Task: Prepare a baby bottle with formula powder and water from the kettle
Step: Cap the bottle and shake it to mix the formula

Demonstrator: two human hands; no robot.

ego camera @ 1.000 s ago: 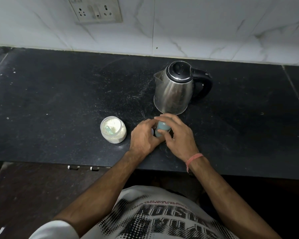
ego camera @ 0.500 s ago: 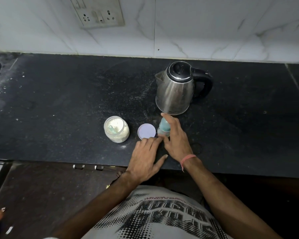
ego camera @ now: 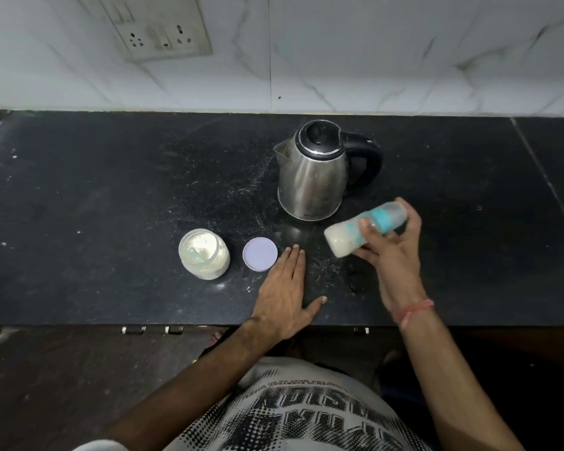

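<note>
**Two hands out, bottle's off the counter**

Big black counter (ego camera: 95,190) takes up most of the shot. The steel kettle (ego camera: 313,177) stands on it near the back, so I'll place stuff off that. Front-left of the kettle sits the open powder jar (ego camera: 204,253), and its purple lid (ego camera: 260,254) lies flat between jar and kettle. Left hand (ego camera: 282,297) rests flat on the counter just in front of the kettle, fingers straight, holding nothing. Right hand (ego camera: 389,252) grips the baby bottle (ego camera: 352,234) tipped sideways, front-right of the kettle. It's blurry, looks milky inside.
</note>
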